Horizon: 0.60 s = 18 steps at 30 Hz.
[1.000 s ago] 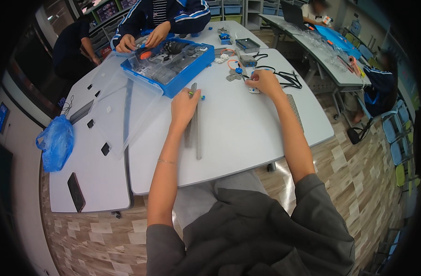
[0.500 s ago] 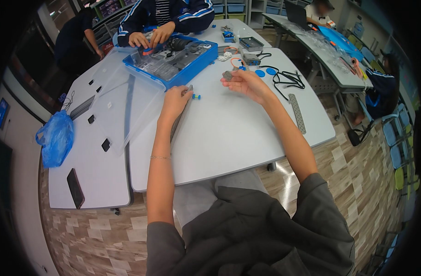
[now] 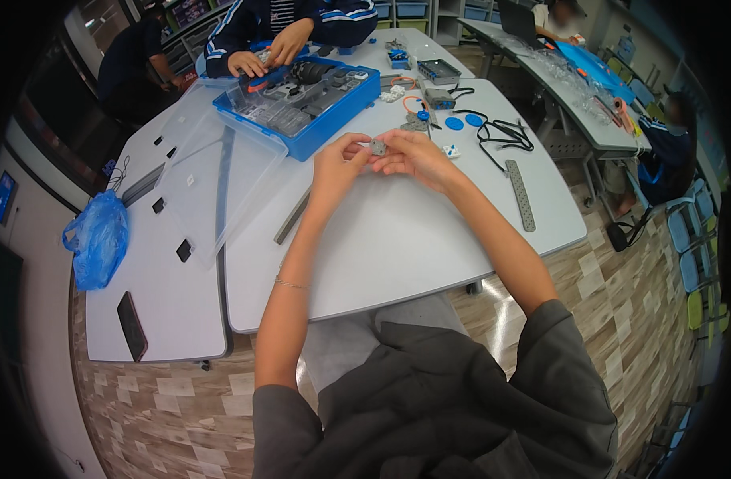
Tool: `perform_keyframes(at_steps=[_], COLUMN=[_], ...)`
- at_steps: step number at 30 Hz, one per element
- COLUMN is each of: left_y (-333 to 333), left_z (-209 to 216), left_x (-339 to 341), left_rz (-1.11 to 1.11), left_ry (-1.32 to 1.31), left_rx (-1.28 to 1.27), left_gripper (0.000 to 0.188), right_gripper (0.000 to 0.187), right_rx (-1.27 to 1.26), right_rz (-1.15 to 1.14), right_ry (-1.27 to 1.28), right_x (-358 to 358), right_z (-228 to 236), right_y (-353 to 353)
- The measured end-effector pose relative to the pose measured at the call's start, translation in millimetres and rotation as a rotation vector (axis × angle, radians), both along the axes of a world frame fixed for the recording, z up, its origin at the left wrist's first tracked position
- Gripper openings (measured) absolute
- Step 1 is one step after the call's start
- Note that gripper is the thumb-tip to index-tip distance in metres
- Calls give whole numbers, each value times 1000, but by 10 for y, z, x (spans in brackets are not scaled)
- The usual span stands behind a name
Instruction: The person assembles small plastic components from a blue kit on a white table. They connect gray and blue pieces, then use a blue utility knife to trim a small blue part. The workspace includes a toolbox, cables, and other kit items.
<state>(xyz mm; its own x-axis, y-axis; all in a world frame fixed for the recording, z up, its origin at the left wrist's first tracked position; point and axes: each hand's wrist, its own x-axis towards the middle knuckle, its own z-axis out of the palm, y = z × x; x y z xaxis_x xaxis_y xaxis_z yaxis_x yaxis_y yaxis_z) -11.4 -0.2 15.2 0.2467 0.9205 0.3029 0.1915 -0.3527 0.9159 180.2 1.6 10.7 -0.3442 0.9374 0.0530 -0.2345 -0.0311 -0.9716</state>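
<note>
A small grey perforated building piece (image 3: 377,148) is pinched between my two hands above the white table. My left hand (image 3: 339,166) is closed, its fingertips on the piece's left side. From the other side my right hand (image 3: 416,160) grips it between thumb and fingers. A long grey beam (image 3: 294,217) lies on the table beside my left forearm, which covers part of it. Beyond my right hand rest grey pieces (image 3: 414,124) with a blue part (image 3: 422,116). A small white and blue piece (image 3: 451,151) is beside that hand.
A blue parts box (image 3: 333,114) stands ahead, with a co-worker's hands (image 3: 271,56) over it. To its left lies a clear plastic lid (image 3: 246,180). Black cables (image 3: 505,136), blue discs (image 3: 454,124) and a flat perforated beam (image 3: 521,195) are at right; a phone (image 3: 132,326) lies at left.
My left hand has left the long beam on the table and moved right to the small grey piece. My right hand has brought that piece left and slightly nearer. The hands now meet.
</note>
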Motion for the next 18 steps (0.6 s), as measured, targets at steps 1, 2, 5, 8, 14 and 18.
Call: perform_keyframes(at_steps=[1,2,5,8,14,18], left_y=[4,2,50,76,56,44], left_z=[-34,-62,-116,-133,-149,-162], left_x=[17,21,34,32,55,80], left_rz=[1,13,25,62,55,27], left_ry=[-52,-60,-88,-66,-182,-353], left_rx=[-10,-4,7,20,73,-36], left_gripper=[26,26,25,23,21,23], right_gripper=[29,29,31,32,25,21], right_rx=[42,63,145,197,442,578], right_rz=[22,18,-3,-39,-104,-245], right_ry=[-5,-30,-66,-58,-205,-351], right_x=[12,16,3,-18,-30,-48], right_z=[-6,-9,-14,-11,-22,-42], right_y=[4,-4,3,11,11,-7])
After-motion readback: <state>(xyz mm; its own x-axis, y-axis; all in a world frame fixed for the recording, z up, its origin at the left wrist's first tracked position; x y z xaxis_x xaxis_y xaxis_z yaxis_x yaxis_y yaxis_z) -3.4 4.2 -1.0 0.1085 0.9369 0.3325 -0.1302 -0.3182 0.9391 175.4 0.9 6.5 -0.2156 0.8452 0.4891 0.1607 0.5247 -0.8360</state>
